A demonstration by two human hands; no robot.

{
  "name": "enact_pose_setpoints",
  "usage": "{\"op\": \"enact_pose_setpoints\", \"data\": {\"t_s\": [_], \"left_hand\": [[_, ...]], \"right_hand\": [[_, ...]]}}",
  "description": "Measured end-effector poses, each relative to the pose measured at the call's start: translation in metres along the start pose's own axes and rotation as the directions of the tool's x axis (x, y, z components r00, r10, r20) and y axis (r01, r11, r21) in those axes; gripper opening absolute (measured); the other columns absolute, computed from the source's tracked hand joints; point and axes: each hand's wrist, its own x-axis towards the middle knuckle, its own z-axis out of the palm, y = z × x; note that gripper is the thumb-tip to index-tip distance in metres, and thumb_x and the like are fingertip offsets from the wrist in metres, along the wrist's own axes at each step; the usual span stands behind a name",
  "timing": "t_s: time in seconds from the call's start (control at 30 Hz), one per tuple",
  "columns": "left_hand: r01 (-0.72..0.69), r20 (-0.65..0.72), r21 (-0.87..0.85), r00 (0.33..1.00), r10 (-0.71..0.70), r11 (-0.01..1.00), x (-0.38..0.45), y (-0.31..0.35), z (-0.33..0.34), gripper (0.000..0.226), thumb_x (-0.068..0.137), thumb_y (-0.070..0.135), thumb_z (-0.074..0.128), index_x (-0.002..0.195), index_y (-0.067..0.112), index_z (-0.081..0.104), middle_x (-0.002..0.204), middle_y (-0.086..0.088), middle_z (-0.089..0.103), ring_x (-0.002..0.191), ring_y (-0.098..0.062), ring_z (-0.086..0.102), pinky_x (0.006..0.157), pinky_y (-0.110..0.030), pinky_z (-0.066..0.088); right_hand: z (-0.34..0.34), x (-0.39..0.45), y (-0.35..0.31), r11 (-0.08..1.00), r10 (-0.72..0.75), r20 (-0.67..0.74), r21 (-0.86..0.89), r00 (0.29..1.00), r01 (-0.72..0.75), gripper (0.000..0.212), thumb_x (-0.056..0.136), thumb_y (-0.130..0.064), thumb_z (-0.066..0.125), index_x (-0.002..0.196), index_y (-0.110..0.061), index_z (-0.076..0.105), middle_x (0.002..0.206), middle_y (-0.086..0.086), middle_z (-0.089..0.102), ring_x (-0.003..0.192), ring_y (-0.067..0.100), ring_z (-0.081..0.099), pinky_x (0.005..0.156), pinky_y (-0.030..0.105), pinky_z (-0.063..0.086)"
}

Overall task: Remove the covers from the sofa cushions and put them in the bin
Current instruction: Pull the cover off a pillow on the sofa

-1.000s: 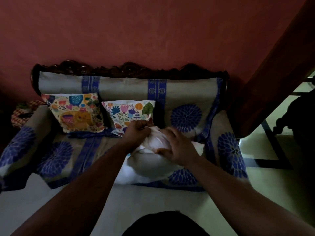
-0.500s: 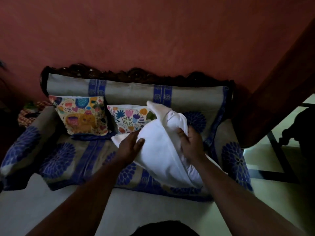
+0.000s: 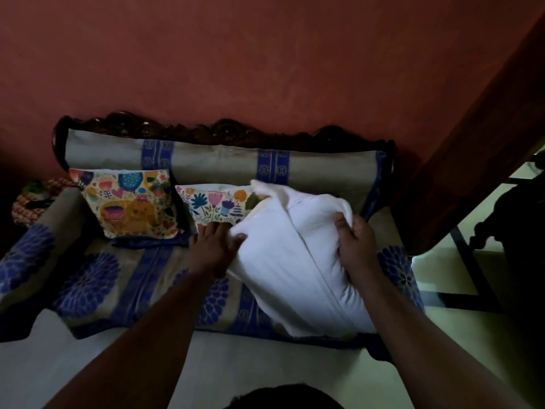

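A sofa [image 3: 124, 278] draped in grey cloth with blue flowers stands against a red wall [image 3: 236, 60], on a pale floor [image 3: 88, 355]. On its seat a bare white cushion [image 3: 295, 261] lies tilted. The left hand [image 3: 213, 247] lies flat with fingers spread against the cushion's left edge; the right hand [image 3: 358, 249] has its grip curled into the cushion's upper right. Left of the white cushion, a flowered cushion [image 3: 215, 203] and an elephant-print cushion [image 3: 129, 202] lean on the sofa back.

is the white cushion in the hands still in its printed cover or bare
Bare: the plain white cushion shows no print, only a seam down its face, while both cushions leaning on the sofa back wear colourful covers.
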Motion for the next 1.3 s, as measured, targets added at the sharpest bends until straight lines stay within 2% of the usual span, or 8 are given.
{"op": "enact_pose_setpoints", "data": {"t_s": [0.07, 0.13, 0.27, 0.47, 0.6, 0.7, 1.03, 1.3], "left_hand": [[0.116, 0.016, -0.285, 0.993, -0.116, 0.951, -0.001, 0.007, 0.004, 0.082, 0.087, 0.077, 0.046, 0.148, 0.023, 0.039, 0.15, -0.007, 0.042, 0.133, -0.031, 0.044, 0.105, -0.047, 0.038], [0.384, 0.284, -0.684, 0.923, -0.258, 0.62, -0.006, 0.015, 0.011, 0.115, 0.068, 0.094, 0.046, 0.158, 0.027, 0.022, 0.163, -0.004, 0.027, 0.145, -0.029, 0.034, 0.115, -0.049, 0.033], [0.548, 0.524, -0.829, 0.831, -0.184, 0.113, 0.01, 0.054, 0.0, 0.082, 0.082, 0.085, 0.042, 0.145, 0.034, 0.047, 0.134, 0.012, 0.057, 0.131, -0.02, 0.047, 0.106, -0.044, 0.037], [0.341, 0.184, -0.85, 0.907, -0.379, 0.401, 0.044, 0.042, -0.009, 0.041, 0.089, 0.051, 0.05, 0.108, 0.024, 0.074, 0.118, -0.005, 0.069, 0.111, -0.025, 0.059, 0.104, -0.037, 0.043], [0.462, 0.395, -0.878, 0.847, -0.356, 0.124, 0.055, 0.021, -0.005, 0.081, 0.069, 0.088, 0.058, 0.123, 0.028, 0.07, 0.12, 0.003, 0.072, 0.113, -0.023, 0.065, 0.105, -0.05, 0.047], [0.487, 0.371, -0.859, 0.805, -0.463, 0.159, 0.054, 0.036, -0.022, 0.099, 0.066, 0.09, 0.059, 0.135, 0.019, 0.059, 0.131, -0.002, 0.064, 0.118, -0.031, 0.06, 0.105, -0.052, 0.046], [0.508, 0.144, -0.691, 0.794, -0.59, 0.515, 0.051, 0.039, -0.04, 0.064, 0.094, 0.051, 0.054, 0.124, -0.005, 0.062, 0.125, -0.023, 0.063, 0.113, -0.04, 0.06, 0.1, -0.045, 0.049], [0.513, 0.088, -0.68, 0.766, -0.637, 0.524, 0.029, 0.009, -0.036, 0.064, 0.102, 0.052, 0.043, 0.136, -0.001, 0.053, 0.135, -0.026, 0.055, 0.123, -0.042, 0.054, 0.095, -0.04, 0.044]], "right_hand": [[-0.005, 0.007, 0.002, 0.991, 0.072, -0.09, 0.119, 0.993, -0.061, 0.022, 0.101, -0.038, 0.057, 0.113, -0.022, 0.066, 0.097, -0.016, 0.067, 0.081, -0.02, 0.06, 0.074, 0.009, 0.049], [-0.007, 0.009, 0.009, 0.952, 0.178, -0.104, 0.27, 0.978, -0.145, 0.034, 0.095, -0.048, 0.063, 0.113, -0.019, 0.07, 0.103, -0.007, 0.073, 0.089, -0.009, 0.067, 0.078, 0.016, 0.052], [-0.016, 0.015, 0.019, 0.932, 0.28, -0.035, 0.25, 0.959, -0.263, 0.073, 0.07, -0.083, 0.066, 0.12, -0.029, 0.07, 0.113, -0.004, 0.074, 0.106, 0.016, 0.068, 0.099, 0.042, 0.053], [-0.03, 0.025, -0.015, 0.962, 0.266, 0.104, 0.032, 0.958, -0.27, 0.081, 0.086, -0.076, 0.048, 0.149, -0.026, 0.044, 0.144, 0.003, 0.054, 0.13, 0.023, 0.051, 0.098, 0.034, 0.04], [-0.017, 0.011, -0.025, 0.996, 0.095, 0.042, 0.001, 0.995, -0.095, 0.053, 0.098, -0.037, 0.062, 0.146, -0.019, 0.048, 0.13, -0.008, 0.053, 0.123, 0.006, 0.046, 0.092, 0.013, 0.033], [-0.008, -0.004, -0.025, 0.996, 0.081, 0.036, 0.045, 0.996, -0.082, 0.05, 0.099, -0.03, 0.061, 0.146, -0.018, 0.047, 0.125, -0.011, 0.049, 0.117, 0.003, 0.044, 0.073, -0.005, 0.032], [-0.016, -0.009, -0.028, 0.996, -0.084, -0.368, -0.014, 0.926, 0.085, 0.03, 0.096, -0.025, 0.067, 0.114, 0.0, 0.066, 0.103, 0.001, 0.063, 0.1, 0.015, 0.059, 0.076, 0.008, 0.038], [-0.054, 0.006, 0.006, 0.998, 0.054, -0.405, 0.036, 0.913, -0.043, 0.05, 0.095, -0.052, 0.061, 0.129, -0.016, 0.065, 0.121, -0.002, 0.068, 0.112, 0.011, 0.061, 0.099, 0.026, 0.046]]}}
